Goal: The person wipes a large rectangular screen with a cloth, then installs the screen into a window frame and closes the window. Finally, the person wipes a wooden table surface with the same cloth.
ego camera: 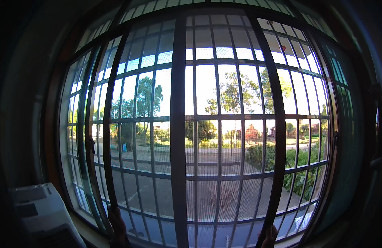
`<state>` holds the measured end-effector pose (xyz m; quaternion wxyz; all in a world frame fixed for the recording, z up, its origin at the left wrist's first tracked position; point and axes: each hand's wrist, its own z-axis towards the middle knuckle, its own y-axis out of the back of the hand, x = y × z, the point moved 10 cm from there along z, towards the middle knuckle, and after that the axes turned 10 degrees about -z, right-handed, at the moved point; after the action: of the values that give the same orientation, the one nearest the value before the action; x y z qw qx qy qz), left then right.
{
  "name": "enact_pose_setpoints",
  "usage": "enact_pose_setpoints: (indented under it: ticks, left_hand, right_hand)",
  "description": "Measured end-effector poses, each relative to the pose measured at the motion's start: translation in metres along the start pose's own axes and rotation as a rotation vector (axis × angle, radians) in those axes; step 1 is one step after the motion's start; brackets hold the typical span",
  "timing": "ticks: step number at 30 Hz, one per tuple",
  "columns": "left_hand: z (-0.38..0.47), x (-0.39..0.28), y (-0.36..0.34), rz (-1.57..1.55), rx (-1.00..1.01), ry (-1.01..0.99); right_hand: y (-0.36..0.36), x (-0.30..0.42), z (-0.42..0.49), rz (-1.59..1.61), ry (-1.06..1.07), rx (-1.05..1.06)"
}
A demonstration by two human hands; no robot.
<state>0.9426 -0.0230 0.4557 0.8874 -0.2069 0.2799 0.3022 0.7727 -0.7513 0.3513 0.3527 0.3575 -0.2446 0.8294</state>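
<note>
Before me is a wide sliding window with dark frames, mesh screens and metal security bars. At the lower left, my left hand grips the upright edge of a dark sash frame. My right hand is at the bottom right of centre, its fingers around the lower part of another dark upright. Between them stands a thick central upright, with a mesh screen to its right. Both hands are in shadow and partly cut off by the lower edge of the view.
A white appliance stands at the lower left beside the sill. A window latch is on the left frame, another on the right. Outside, behind the bars, are a paved yard, green bushes and trees.
</note>
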Motion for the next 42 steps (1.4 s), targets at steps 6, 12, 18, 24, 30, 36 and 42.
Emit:
enact_pose_setpoints:
  ticks: [6, 12, 18, 24, 30, 36, 42]
  left_hand:
    - [-0.004, 0.008, -0.003, -0.038, 0.022, 0.052]
    - [-0.004, -0.009, -0.004, 0.012, 0.013, -0.021]
    - [-0.005, -0.019, -0.007, -0.034, -0.009, -0.055]
    - [-0.002, -0.004, -0.016, -0.092, 0.0, -0.038]
    - [-0.011, 0.016, -0.033, -0.081, 0.065, 0.01]
    - [-0.012, 0.018, -0.032, -0.062, 0.004, -0.021]
    - [0.006, 0.011, -0.025, -0.024, 0.009, -0.038]
  right_hand:
    - [0.0, 0.004, 0.0, 0.08, -0.082, 0.012]
    - [-0.007, 0.036, 0.006, 0.112, -0.07, 0.069]
    - [-0.007, 0.057, 0.006, 0.14, -0.115, 0.065]
    - [-0.004, 0.049, 0.012, 0.15, -0.127, 0.014]
    - [0.01, 0.05, 0.036, 0.02, 0.008, 0.008]
    - [0.009, 0.03, 0.035, 0.115, -0.119, 0.02]
    - [-0.008, 0.046, 0.029, 0.03, -0.051, 0.075]
